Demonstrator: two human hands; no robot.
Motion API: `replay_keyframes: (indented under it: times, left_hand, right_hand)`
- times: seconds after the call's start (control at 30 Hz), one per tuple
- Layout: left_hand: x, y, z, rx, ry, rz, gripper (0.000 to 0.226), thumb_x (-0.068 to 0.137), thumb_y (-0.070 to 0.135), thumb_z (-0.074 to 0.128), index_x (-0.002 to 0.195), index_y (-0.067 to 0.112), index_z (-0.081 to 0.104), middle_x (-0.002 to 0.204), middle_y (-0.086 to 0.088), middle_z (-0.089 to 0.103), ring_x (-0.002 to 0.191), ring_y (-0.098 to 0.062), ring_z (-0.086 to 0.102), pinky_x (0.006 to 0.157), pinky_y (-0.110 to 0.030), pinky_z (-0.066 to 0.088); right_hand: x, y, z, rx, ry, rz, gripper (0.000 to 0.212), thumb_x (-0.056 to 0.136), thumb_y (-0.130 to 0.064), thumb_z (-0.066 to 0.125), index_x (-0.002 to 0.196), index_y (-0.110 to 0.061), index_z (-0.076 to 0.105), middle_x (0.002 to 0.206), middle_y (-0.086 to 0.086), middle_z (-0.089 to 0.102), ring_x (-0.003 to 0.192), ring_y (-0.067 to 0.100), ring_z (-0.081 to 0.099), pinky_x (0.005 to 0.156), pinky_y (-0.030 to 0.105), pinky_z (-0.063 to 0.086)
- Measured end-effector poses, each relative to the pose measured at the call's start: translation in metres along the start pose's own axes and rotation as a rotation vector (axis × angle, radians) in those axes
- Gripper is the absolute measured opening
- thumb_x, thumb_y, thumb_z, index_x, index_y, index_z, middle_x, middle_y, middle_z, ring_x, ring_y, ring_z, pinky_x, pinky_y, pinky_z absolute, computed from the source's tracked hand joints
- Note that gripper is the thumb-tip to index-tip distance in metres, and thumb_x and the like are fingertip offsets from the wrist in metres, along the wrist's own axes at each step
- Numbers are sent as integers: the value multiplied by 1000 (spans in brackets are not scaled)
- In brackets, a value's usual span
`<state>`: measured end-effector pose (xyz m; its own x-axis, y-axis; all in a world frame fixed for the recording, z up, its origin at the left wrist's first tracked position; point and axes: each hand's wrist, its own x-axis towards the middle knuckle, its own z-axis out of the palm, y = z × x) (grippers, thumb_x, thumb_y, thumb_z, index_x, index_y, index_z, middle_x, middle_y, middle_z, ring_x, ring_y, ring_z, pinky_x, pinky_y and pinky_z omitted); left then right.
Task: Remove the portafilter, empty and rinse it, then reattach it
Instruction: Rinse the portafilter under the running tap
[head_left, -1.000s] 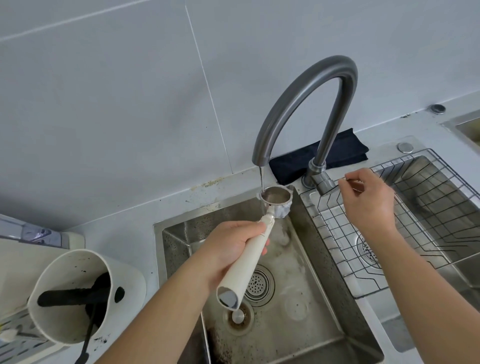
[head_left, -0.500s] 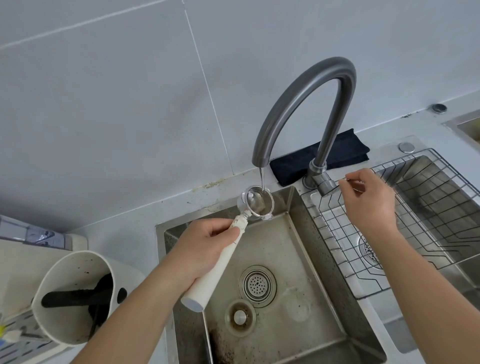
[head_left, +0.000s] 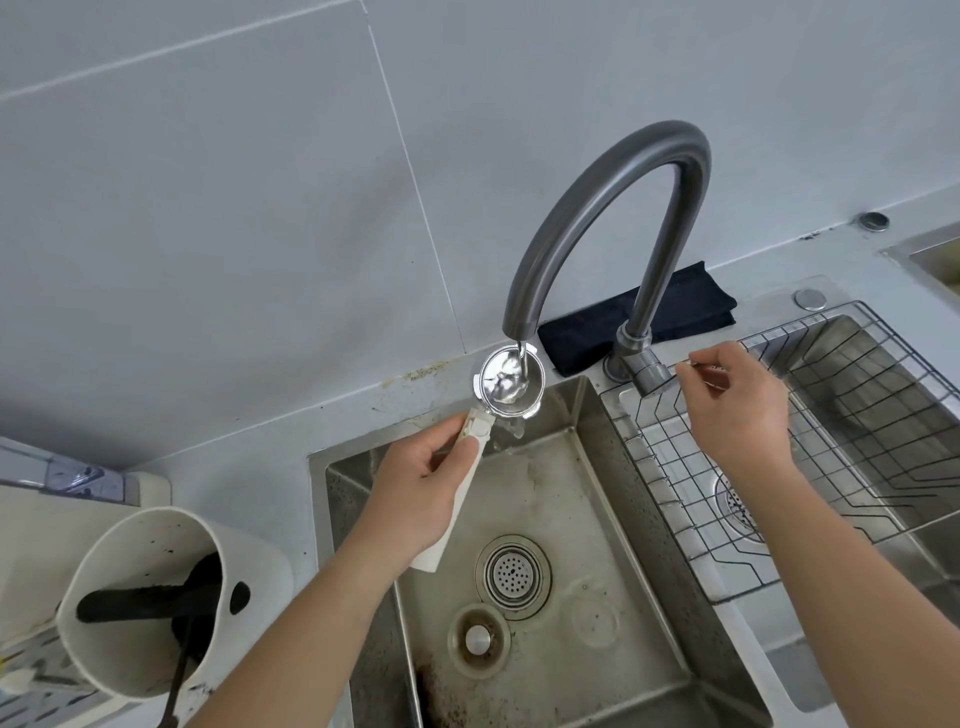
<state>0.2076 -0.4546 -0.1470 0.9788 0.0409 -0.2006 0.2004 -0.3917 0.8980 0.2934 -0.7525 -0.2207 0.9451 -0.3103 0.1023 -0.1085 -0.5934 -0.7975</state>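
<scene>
Our left hand (head_left: 415, 499) hides much of the portafilter (head_left: 506, 387) handle in its clenched grip, basket under the one tap (head_left: 597, 218), over the left of two sinks (head_left: 613, 519). Our right hand (head_left: 737, 410) pinches the mostly hidden tap lever.

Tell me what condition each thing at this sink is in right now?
Faucet: running, thin stream.
Portafilter: tilted under the stream, basket shiny, water spilling over.
Left hand: gripping the cream handle.
Right hand: fingers pinching the faucet lever.
Sink: wet, stained, dark grounds near the front.
Wire rack: sits in the right basin.
Knock box: open, dirty with grounds.
</scene>
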Motion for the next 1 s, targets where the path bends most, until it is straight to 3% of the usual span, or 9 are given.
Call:
replay_keyframes:
  times: [0.17,0.33,0.57,0.87,1.0]
  left_hand:
    - [4,2,13,-101,2,5,37,96,33,54,98,69,61,95,25,72,86,3,65,70,-15,48]
    - [5,4,27,-312,-10,-48,25,90,34,58,98,54,71,99,8,75,97,-21,70,88,-42,56]
    - [3,10,38,-537,-28,-144,16,91,28,64,96,35,78,98,-2,76,90,-21,72,71,-30,57]
    - [11,20,36,-838,-57,-381,22,95,16,58,89,8,78,90,-15,74,66,-19,67,57,-29,55]
    - [8,14,36,-865,-91,-427,22,95,17,58,105,2,72,88,-15,72,64,-19,63,54,-29,53]
  right_hand:
    - [0,0,0,-6,1,0,9,93,-28,66,98,-21,63,86,-7,66,81,-5,60,64,13,41]
    - [0,0,0,0,1,1,8,92,-29,66,97,-24,62,84,-11,65,82,-7,60,64,14,42]
    - [-1,0,-1,14,7,-12,10,92,-27,67,98,-20,64,83,-10,64,80,-2,61,67,18,44]
    - [-1,0,0,22,-8,23,10,93,-29,66,100,-22,63,85,-14,64,81,-4,60,62,15,43]
    - [-1,1,0,21,-10,27,11,93,-29,66,100,-22,63,86,-13,64,82,-4,60,63,15,43]
